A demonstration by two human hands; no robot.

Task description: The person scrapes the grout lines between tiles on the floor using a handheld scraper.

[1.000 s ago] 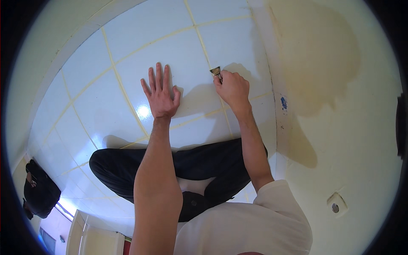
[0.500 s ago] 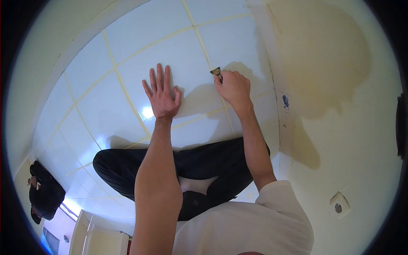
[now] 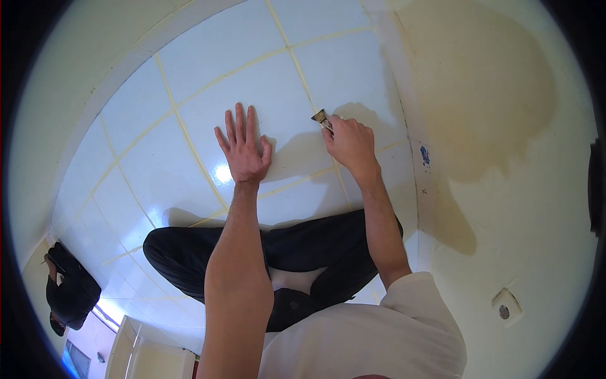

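Observation:
My right hand (image 3: 352, 144) is closed around the handle of a small scraper (image 3: 320, 118). The scraper's worn, stained metal blade points away to the upper left and sits at a yellowish grout line (image 3: 302, 79) between white floor tiles. Most of its handle is hidden in my fist. My left hand (image 3: 246, 151) lies flat on a glossy tile (image 3: 278, 95) to the left, palm down with its fingers spread, and holds nothing.
A cream wall (image 3: 499, 208) with a small recessed fitting (image 3: 505, 309) rises on the right. Another wall (image 3: 47, 126) curves along the left. My crossed legs (image 3: 189, 252) rest on the floor just nearer. A person in dark clothes (image 3: 74, 287) sits at the lower left.
The whole view has shifted slightly. My right hand and the scraper sit a touch nearer along the grout line. My left hand stays spread flat on its tile.

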